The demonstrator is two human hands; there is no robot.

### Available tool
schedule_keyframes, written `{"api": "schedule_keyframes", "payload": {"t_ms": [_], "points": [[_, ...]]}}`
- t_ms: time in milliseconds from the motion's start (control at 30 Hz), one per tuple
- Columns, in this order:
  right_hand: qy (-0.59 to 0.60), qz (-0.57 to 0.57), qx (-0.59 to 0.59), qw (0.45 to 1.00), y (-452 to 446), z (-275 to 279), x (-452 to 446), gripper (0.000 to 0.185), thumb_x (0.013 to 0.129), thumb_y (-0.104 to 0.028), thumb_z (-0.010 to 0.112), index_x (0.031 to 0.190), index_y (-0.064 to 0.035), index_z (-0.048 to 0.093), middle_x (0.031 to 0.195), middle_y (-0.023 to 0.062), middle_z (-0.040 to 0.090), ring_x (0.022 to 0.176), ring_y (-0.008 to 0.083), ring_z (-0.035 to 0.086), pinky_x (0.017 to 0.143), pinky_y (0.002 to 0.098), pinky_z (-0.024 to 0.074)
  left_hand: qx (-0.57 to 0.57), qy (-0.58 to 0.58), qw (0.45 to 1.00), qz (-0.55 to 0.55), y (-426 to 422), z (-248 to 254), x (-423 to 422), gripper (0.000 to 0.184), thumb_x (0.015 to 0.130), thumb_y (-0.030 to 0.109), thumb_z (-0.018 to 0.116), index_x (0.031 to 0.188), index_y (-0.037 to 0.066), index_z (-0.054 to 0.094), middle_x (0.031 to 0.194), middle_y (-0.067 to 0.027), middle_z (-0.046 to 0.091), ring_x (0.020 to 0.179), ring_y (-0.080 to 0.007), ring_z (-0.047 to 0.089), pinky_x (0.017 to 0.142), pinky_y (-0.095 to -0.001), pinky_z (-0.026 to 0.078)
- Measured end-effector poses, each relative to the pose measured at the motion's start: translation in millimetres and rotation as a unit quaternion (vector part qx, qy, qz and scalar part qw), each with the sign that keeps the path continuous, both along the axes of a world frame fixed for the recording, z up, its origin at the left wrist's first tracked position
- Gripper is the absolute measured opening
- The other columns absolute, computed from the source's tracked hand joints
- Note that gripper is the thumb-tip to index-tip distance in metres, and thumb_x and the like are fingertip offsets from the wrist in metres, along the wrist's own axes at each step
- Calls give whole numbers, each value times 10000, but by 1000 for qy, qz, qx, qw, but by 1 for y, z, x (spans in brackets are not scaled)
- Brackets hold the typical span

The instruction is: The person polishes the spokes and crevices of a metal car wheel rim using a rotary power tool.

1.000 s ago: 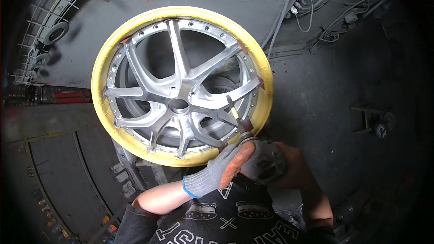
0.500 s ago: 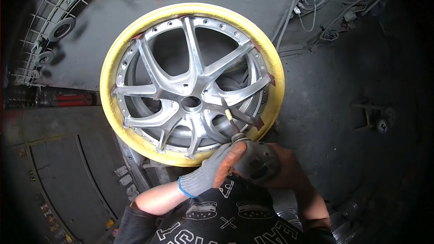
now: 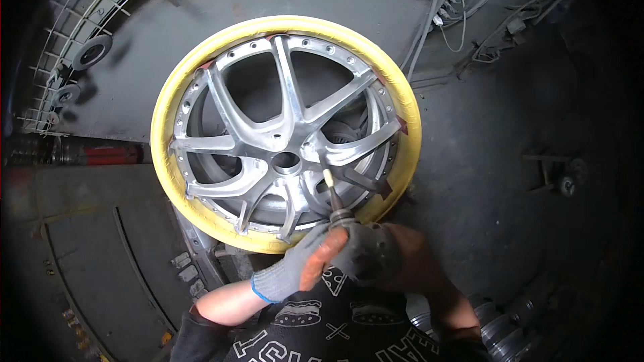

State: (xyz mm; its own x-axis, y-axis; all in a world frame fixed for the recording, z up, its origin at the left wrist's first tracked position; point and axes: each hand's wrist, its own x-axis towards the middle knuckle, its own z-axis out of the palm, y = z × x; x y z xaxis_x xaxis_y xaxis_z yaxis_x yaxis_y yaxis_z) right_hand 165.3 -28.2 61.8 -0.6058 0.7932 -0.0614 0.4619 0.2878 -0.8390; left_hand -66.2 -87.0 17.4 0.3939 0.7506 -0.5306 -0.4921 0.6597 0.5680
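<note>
A silver spoked wheel (image 3: 291,87) lies face up, its outer lip wrapped in yellow tape (image 3: 168,100). Small dark red patches show at several spoke ends. My left hand (image 3: 303,263), in a grey glove with orange, is wrapped round the front of a dark power tool (image 3: 365,251). On the tool's rear, my right hand (image 3: 408,258) is closed, partly in shadow. From the tool a thin shaft with a pale section (image 3: 328,178) reaches over the spokes just right of the centre hole (image 3: 286,162). Whether its tip touches the metal is unclear.
A wire rack with small discs (image 3: 92,52) curves along the upper left. Cables (image 3: 463,20) hang at the upper right. On the right lies a small wheeled frame (image 3: 550,173). Metal rims (image 3: 500,328) are stacked at the lower right, and a red object (image 3: 111,155) lies left.
Both hands and the tool have shifted left and slightly down. Its tip has moved from the right-hand spoke toward the hub. The wheel sits further right in view than a second ago.
</note>
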Motion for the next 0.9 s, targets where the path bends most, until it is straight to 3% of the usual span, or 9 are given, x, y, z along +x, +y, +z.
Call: {"api": "schedule_keyframes", "payload": {"t_ms": [100, 367, 567, 667, 800, 900], "points": [[-51, 39, 60, 996, 8, 24, 23, 641, 647, -318, 887, 1103, 13, 581, 971, 193, 657, 865, 396, 679, 760, 455, 566, -35, -23, 999, -7, -10, -4, 14, 325, 1051, 182, 528, 1326, 10, 547, 1207, -109, 646, 1083, -167, 641, 923, -306, 552], [-118, 16, 74, 990, 41, 40, 83, 591, 704, -293, 816, 1146, 25, 586, 1024, 207, 638, 919, 407, 659, 826, 476, 552, -91, -218, 970, -56, 38, -11, 78, 390, 1072, 255, 400, 1362, 5, 472, 1121, -232, 623, 986, -292, 653, 852, -356, 582], [-115, 28, 66, 991, 73, 36, 106, 576, 726, -291, 776, 1162, 37, 590, 1031, 221, 650, 914, 411, 660, 827, 476, 547, -199, -394, 897, -16, 59, -27, 112, 446, 1087, 311, 304, 1388, 1, 415, 1058, -325, 606, 913, -387, 663, 799, -394, 604], [-121, 24, 76, 989, 85, 37, 109, 585, 733, -315, 773, 1156, 48, 594, 1004, 217, 657, 890, 407, 663, 801, 472, 547, -272, -516, 812, 24, 64, -38, 123, 476, 1095, 338, 256, 1402, -1, 386, 1026, -371, 598, 876, -434, 668, 773, -413, 615], [-141, 50, 89, 985, 93, 25, 122, 578, 738, -338, 777, 1131, 50, 606, 959, 204, 666, 834, 394, 670, 760, 460, 547, -392, -690, 598, 109, 69, -47, 133, 516, 1106, 375, 192, 1420, -4, 348, 983, -432, 586, 827, -497, 674, 738, -438, 630], [-146, 62, 76, 984, 101, 25, 122, 545, 735, -320, 781, 1107, 41, 615, 944, 193, 673, 810, 384, 675, 741, 453, 551, -436, -735, 500, 138, 75, -46, 135, 548, 1113, 402, 144, 1433, -6, 320, 951, -478, 578, 791, -544, 679, 711, -456, 641]]}}
